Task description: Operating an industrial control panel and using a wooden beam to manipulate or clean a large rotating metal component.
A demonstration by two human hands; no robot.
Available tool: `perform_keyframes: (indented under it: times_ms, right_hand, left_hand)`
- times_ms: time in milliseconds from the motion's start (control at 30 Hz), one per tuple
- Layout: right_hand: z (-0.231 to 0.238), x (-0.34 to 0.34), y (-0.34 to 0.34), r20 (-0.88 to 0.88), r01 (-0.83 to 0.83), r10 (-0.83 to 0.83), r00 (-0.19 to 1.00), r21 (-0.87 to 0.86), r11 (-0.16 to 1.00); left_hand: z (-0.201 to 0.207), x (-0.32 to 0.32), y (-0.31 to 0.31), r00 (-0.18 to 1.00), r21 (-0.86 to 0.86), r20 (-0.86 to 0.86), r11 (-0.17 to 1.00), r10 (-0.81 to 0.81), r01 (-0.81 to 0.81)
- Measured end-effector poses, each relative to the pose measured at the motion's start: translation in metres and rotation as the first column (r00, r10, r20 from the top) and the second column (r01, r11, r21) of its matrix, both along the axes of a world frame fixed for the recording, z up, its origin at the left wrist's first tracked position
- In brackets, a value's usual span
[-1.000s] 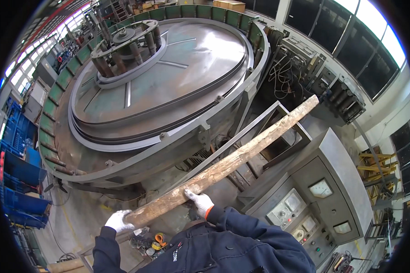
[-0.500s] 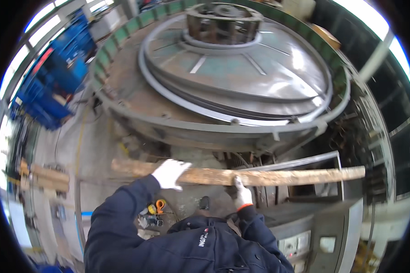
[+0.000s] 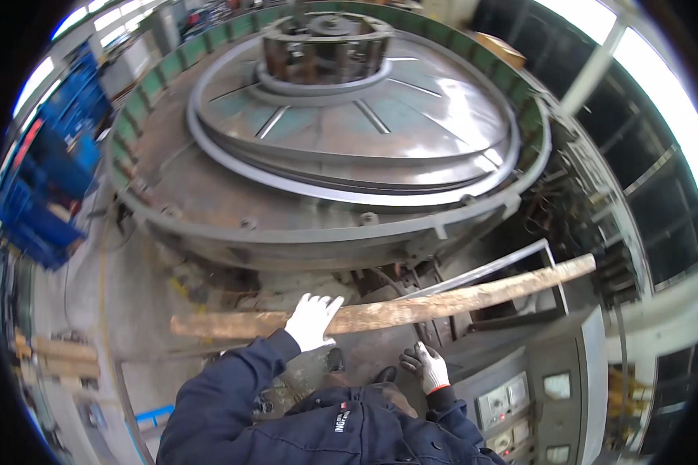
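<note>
A long, rough wooden board (image 3: 419,308) lies crosswise in front of me, its right end higher in the picture than its left. White-gloved, my left hand (image 3: 310,321) grips it left of its middle, fingers over the far edge. Below the board and apart from it is my right hand (image 3: 426,367), in a white glove with dark fingertips and an orange cuff edge. Its fingers are loosely bent and apart, with nothing in them. Whether the board rests on anything is unclear.
Beyond the board stands a huge round machine (image 3: 287,236) with a domed metal disc. A grey metal frame (image 3: 481,267) is behind the board's right half. At my right is a grey control cabinet (image 3: 531,364). Blue containers (image 3: 50,186) stand far left.
My right hand has let go of the board and dropped below it. The board has tilted, its left end lower and right end higher. The view has shifted too.
</note>
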State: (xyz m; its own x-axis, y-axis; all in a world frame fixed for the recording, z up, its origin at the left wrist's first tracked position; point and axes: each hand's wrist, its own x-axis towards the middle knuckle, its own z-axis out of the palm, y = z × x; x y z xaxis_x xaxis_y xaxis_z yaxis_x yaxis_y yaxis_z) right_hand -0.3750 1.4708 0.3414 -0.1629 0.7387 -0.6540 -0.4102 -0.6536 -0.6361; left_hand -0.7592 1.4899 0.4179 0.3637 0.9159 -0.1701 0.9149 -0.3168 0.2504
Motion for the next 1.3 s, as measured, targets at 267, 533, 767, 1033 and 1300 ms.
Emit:
perform_keyframes:
  times_ms: [267, 533, 767, 1033, 1300]
  right_hand:
    - [0.018, 0.06, -0.063, 0.398, 0.187, -0.211, 0.893, 0.097, 0.978]
    - [0.014, 0.102, -0.119, 0.492, 0.277, -0.383, 0.781, 0.276, 0.92]
    - [0.016, 0.161, -0.15, 0.504, 0.377, -0.514, 0.694, 0.354, 0.856]
    - [0.007, 0.247, -0.181, 0.545, 0.441, -0.626, 0.558, 0.445, 0.78]
    - [-0.001, 0.3, -0.223, 0.623, 0.485, -0.657, 0.424, 0.457, 0.746]
  left_hand:
    - [0.008, 0.042, 0.031, 0.994, -0.039, 0.004, 0.993, -0.112, 0.112]
    - [0.006, 0.089, 0.047, 0.977, 0.089, 0.0, 0.973, -0.212, 0.211]
    - [0.032, 0.162, 0.06, 0.963, 0.195, 0.018, 0.945, -0.271, 0.262]
    - [0.025, 0.266, 0.045, 0.878, 0.316, 0.097, 0.851, -0.469, 0.42]
    - [0.002, 0.353, 0.024, 0.808, 0.087, -0.005, 0.805, -0.589, 0.587]
